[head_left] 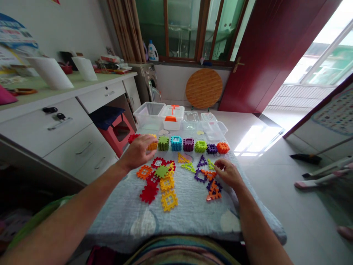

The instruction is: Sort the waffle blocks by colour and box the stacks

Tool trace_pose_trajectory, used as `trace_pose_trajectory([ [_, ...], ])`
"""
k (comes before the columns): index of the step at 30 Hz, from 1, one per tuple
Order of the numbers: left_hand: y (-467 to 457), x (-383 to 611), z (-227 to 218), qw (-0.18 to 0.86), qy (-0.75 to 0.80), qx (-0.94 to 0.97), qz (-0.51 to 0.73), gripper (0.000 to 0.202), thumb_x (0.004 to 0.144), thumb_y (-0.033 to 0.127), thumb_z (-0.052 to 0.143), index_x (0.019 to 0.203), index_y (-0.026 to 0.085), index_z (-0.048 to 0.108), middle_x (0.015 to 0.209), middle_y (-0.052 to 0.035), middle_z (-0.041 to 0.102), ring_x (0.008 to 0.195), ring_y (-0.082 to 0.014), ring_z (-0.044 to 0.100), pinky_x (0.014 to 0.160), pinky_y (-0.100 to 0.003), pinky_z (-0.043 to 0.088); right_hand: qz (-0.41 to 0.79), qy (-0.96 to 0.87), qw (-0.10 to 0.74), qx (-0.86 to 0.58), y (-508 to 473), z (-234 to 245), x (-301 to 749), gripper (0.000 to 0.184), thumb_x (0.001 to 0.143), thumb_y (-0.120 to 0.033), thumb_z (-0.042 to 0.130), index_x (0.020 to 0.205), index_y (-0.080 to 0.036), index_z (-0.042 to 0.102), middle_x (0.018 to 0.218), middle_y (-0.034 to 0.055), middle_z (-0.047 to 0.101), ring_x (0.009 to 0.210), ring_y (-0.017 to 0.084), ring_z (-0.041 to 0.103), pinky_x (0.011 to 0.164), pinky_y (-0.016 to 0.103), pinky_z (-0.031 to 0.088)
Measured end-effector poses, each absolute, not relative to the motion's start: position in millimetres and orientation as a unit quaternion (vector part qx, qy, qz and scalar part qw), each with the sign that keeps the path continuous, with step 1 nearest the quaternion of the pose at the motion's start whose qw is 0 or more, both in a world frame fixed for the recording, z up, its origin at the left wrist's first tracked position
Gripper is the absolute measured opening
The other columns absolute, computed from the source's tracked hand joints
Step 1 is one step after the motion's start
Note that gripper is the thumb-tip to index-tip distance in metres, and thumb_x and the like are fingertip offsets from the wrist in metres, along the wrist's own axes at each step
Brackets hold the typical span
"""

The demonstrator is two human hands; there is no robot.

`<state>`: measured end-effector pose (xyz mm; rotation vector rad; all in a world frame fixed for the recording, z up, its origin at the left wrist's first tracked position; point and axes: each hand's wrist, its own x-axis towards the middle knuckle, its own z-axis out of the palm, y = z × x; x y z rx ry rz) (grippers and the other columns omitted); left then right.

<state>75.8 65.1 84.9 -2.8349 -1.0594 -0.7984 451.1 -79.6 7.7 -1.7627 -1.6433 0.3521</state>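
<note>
In the head view, my left hand point(139, 150) reaches to the left end of a row of block cubes. Its bent fingers are around a yellow cube point(152, 146), partly hidden by them; a red cube point(133, 138) shows just behind the hand. My right hand point(228, 173) is at the right of the loose pieces, its fingertips closed at the edge of a light green triangle piece point(211, 164). Close by lie an orange triangle piece point(209, 174), a purple triangle piece point(202, 161) and a purple square frame point(200, 176).
Farther along the row stand green point(163, 143), blue point(176, 143) and several other cubes. Red, yellow and orange flat pieces, including a yellow frame point(169, 200), lie at centre left. Clear plastic bins point(149, 114) and a lidded box point(173, 123) line the cloth-covered table's point(190, 217) far edge.
</note>
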Motion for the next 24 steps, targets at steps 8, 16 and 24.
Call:
trace_pose_trajectory([
  [8, 3, 71, 10, -0.08, -0.433, -0.846, -0.3, 0.025, 0.085, 0.04, 0.058, 0.098, 0.019, 0.065, 0.106, -0.009, 0.066, 0.102, -0.0262, 0.059, 0.094, -0.041, 0.045, 0.105, -0.732, 0.242, -0.628, -89, 21, 430, 0.021, 0.075, -0.035, 0.068, 0.093, -0.023, 0.069, 0.095, 0.005, 0.06, 0.095, 0.023, 0.052, 0.092, 0.04, 0.041],
  [16, 14, 65, -7, -0.143, -0.498, -0.79, -0.327, 0.026, 0.085, 0.041, 0.054, 0.092, 0.019, 0.064, 0.098, -0.0079, 0.066, 0.095, -0.0241, 0.061, 0.09, -0.038, 0.047, 0.058, -0.72, 0.246, -0.647, -86, 16, 430, 0.008, 0.077, -0.024, 0.062, 0.083, -0.02, 0.062, 0.088, 0.0041, 0.059, 0.089, 0.021, 0.052, 0.086, 0.037, 0.041],
  [24, 16, 64, -11, -0.154, -0.508, -0.788, -0.31, 0.023, 0.081, 0.037, 0.056, 0.093, 0.019, 0.065, 0.097, -0.0068, 0.066, 0.093, -0.0236, 0.062, 0.089, -0.037, 0.048, 0.047, -0.663, 0.315, -0.677, -80, 9, 442, 0.021, 0.084, -0.039, 0.06, 0.091, -0.019, 0.062, 0.092, 0.0066, 0.06, 0.088, 0.022, 0.055, 0.082, 0.037, 0.044],
])
